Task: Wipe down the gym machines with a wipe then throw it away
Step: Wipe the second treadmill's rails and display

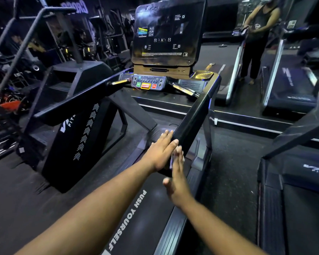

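At the near end of the treadmill's right handrail (193,118), I am pressing both flat, straight-fingered hands, left hand (161,150) and right hand (177,181), either side; wipe not discernible, wiping step presumably underway, next calling for strokes toward the console (148,82).

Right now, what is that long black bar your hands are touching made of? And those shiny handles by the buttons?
The right handrail looks like smooth black plastic or a coated cover: it is glossy and catches light along its edge. The short handles near the button panel look like polished metal, since they shine bright silver-gold. I cannot be sure by sight alone.
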A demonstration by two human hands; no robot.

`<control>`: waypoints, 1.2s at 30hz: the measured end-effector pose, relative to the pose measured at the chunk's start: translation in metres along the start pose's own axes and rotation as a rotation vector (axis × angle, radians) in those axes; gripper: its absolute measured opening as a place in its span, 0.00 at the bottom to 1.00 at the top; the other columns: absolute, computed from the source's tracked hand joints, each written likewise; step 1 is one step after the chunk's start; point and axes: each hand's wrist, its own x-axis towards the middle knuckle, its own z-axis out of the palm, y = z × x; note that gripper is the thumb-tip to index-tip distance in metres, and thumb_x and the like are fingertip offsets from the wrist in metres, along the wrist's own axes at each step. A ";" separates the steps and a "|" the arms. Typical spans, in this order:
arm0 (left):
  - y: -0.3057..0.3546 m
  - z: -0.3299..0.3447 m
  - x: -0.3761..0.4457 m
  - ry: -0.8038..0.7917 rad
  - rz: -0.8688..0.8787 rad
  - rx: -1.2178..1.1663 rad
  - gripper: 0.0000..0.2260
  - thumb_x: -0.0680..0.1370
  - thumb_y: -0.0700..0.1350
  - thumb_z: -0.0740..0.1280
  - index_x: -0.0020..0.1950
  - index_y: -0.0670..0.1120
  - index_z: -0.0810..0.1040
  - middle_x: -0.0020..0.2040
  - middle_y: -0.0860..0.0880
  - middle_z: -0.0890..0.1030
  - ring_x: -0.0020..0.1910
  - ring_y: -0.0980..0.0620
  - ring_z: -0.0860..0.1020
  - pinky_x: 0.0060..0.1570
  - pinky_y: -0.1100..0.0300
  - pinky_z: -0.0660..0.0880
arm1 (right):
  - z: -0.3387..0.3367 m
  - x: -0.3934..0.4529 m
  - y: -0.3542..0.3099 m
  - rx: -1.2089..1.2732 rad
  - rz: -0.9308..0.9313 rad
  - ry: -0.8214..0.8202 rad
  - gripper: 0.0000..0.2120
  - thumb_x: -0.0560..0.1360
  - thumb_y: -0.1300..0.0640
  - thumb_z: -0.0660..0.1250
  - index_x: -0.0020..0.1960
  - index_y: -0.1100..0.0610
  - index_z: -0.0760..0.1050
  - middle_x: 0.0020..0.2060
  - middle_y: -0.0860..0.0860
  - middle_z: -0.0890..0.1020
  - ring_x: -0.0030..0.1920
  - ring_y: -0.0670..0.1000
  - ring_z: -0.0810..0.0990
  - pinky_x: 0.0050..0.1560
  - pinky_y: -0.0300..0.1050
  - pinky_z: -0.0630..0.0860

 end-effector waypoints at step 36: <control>0.001 -0.002 0.008 -0.086 0.020 0.012 0.25 0.87 0.55 0.51 0.84 0.53 0.51 0.84 0.52 0.48 0.82 0.56 0.45 0.80 0.44 0.42 | -0.033 0.080 0.007 0.113 0.265 0.112 0.69 0.56 0.12 0.39 0.82 0.59 0.42 0.81 0.51 0.38 0.80 0.48 0.34 0.78 0.43 0.35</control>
